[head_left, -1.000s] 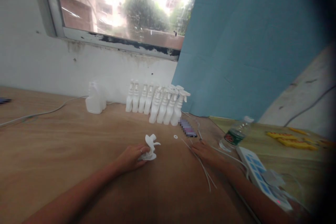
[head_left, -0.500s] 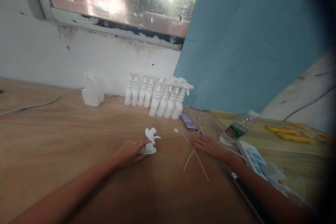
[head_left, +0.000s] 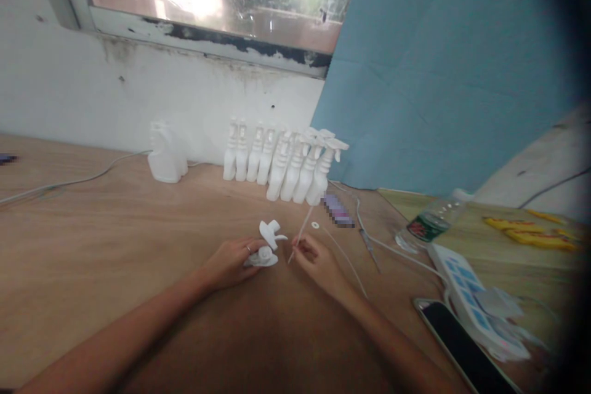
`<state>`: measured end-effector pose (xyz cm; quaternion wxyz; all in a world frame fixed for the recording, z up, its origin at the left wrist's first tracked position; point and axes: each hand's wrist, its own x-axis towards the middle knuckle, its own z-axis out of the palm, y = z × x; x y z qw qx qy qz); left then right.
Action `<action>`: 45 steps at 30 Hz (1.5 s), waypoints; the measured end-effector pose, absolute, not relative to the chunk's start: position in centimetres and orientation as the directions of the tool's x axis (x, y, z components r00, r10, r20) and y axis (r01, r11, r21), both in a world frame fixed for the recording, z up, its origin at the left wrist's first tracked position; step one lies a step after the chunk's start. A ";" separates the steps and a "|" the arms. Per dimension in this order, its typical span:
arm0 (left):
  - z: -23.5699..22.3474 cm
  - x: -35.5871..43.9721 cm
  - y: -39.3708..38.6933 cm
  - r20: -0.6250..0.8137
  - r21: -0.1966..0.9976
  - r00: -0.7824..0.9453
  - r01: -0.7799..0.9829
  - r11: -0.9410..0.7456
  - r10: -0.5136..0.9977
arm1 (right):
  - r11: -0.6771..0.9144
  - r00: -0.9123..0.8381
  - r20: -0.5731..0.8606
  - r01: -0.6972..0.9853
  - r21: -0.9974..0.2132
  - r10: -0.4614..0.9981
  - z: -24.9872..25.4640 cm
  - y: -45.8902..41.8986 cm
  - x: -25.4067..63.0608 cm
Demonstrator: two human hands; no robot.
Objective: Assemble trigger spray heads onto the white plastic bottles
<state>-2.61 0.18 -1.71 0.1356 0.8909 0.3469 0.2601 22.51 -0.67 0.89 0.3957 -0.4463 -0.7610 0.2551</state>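
Note:
My left hand (head_left: 233, 263) is closed around white trigger spray heads; one spray head (head_left: 269, 234) sticks up past the fingers and a second one (head_left: 265, 255) lies just below it. A thin white dip tube (head_left: 305, 221) is pinched in my right hand (head_left: 318, 261), slanting up and away from the fingertips. The tube's lower end is close to the spray heads but apart from them. Another thin tube (head_left: 344, 252) lies on the table right of that hand. A small white ring (head_left: 315, 225) rests just beyond my right hand.
Several white spray bottles (head_left: 295, 178) stand in rows by the wall, some with trigger heads. A white jug (head_left: 165, 157) is further left. On the right are a water bottle (head_left: 427, 226), a power strip (head_left: 466, 289), a dark phone (head_left: 462, 345) and yellow packets (head_left: 526, 234).
My right hand has picked up a tube from the table and moved left, close to the spray heads. My left hand still holds the spray heads in nearly the same place.

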 end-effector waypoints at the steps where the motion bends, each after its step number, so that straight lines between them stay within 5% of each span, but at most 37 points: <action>1: -1.7 -2.6 0.2 0.369 0.419 0.624 0.550 -0.723 0.689 | 0.461 -0.328 0.332 0.497 -0.735 0.884 0.4 -0.6 22.5; 6: -1.7 -2.7 0.3 0.361 0.433 0.618 0.553 -0.712 0.699 | 0.395 -0.385 0.199 0.537 -0.746 0.901 -0.4 -0.2 22.7; 14: -2.1 -2.7 0.4 0.363 0.410 0.613 0.571 -0.711 0.702 | 0.435 -0.372 0.300 0.360 -0.825 0.878 1.8 0.2 19.4; 28: -2.6 -2.8 0.7 0.375 0.397 0.618 0.567 -0.722 0.691 | 0.562 -0.476 0.342 0.465 -0.684 0.810 2.4 0.5 18.0; 36: -2.4 -2.6 0.6 0.369 0.464 0.612 0.530 -0.710 0.699 | 0.640 -0.539 0.366 0.516 -0.569 0.759 1.6 0.7 17.3; 45: -2.4 -2.6 0.7 0.364 0.620 0.549 0.460 -0.636 0.752 | 0.628 -0.486 0.407 0.497 -0.598 0.773 0.6 0.7 17.9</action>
